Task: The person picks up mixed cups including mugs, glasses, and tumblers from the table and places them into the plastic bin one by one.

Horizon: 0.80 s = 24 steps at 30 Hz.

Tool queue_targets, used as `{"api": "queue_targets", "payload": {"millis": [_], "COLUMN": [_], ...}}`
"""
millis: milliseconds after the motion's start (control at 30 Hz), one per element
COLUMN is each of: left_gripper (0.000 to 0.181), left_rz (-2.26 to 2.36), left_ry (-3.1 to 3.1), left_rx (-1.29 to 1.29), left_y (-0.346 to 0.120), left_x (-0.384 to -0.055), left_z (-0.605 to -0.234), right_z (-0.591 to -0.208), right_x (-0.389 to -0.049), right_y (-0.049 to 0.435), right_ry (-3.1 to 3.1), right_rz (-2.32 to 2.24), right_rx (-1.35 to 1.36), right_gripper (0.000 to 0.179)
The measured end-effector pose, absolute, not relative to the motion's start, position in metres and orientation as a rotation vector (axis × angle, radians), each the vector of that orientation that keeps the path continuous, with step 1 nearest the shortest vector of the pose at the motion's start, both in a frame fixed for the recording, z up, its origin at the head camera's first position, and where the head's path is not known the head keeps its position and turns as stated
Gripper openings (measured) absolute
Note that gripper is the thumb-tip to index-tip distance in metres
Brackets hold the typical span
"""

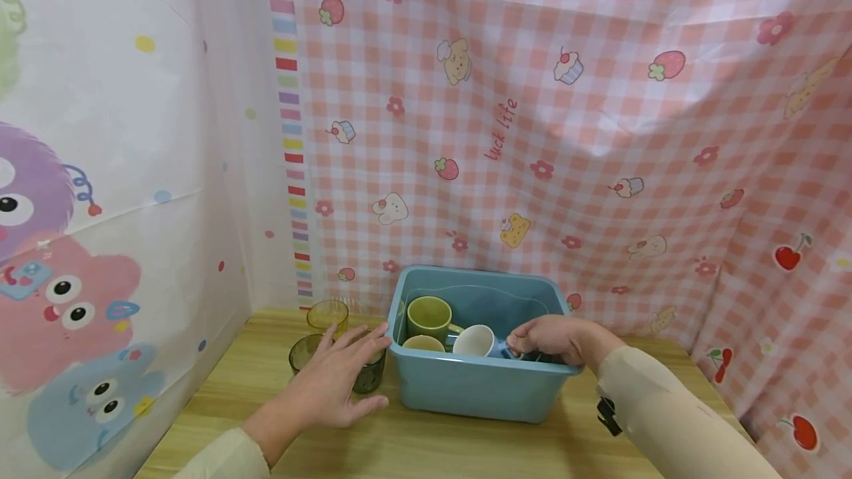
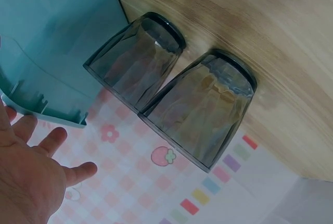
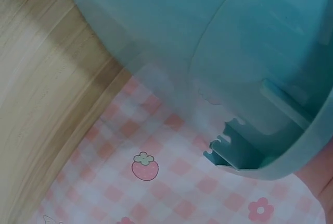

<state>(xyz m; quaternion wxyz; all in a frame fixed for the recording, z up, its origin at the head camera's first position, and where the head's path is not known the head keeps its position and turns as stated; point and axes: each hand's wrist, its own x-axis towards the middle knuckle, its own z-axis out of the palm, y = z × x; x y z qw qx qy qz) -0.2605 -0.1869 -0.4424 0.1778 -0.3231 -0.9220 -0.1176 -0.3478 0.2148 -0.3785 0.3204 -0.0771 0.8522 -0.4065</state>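
Note:
A blue plastic bin (image 1: 475,390) stands on the wooden table. Inside it, a mug (image 1: 474,341) with a white interior and blue outside sits tilted; my right hand (image 1: 558,337) reaches over the rim and pinches its handle. A green mug (image 1: 428,316) and a pale-yellow-rimmed cup (image 1: 424,344) are at the bin's left end. With fingers spread, my left hand (image 1: 333,383) touches the bin's left rim, also visible in the left wrist view. Only a sliver of the right hand (image 3: 318,179) shows at the right wrist view's edge.
Left of the bin stand a smoky glass (image 1: 303,350), a dark green glass (image 1: 370,377) partly behind the left hand, and an amber glass (image 1: 328,312) behind them. A pink checked curtain (image 1: 566,117) hangs behind the table; a white printed sheet (image 1: 153,139) hangs at left.

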Motion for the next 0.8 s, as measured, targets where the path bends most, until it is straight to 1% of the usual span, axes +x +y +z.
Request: {"api": "queue_targets", "payload": {"millis": [367,600,800], "left_gripper": [0.084,0.084,0.084], "left_rz": [-0.339,-0.346,-0.35], "left_ry": [-2.604,-2.594,-2.593], "left_rx": [-0.919,-0.928,-0.921], "left_y": [-0.187,-0.188,-0.187], "left_x": [-0.26,-0.26,-0.26], "left_z": [-0.443,-0.444,-0.445], "right_z": [-0.383,-0.39,-0.39], "right_x": [-0.35,-0.354,-0.356], "right_y": [0.21,0.208,0.207], "right_ry": [2.286,2.342,2.323], "right_rz": [-0.96,-0.837,-0.81], "right_rx": [-0.203,-0.258,-0.291], "right_gripper": [0.03,0.021,0.022]}}
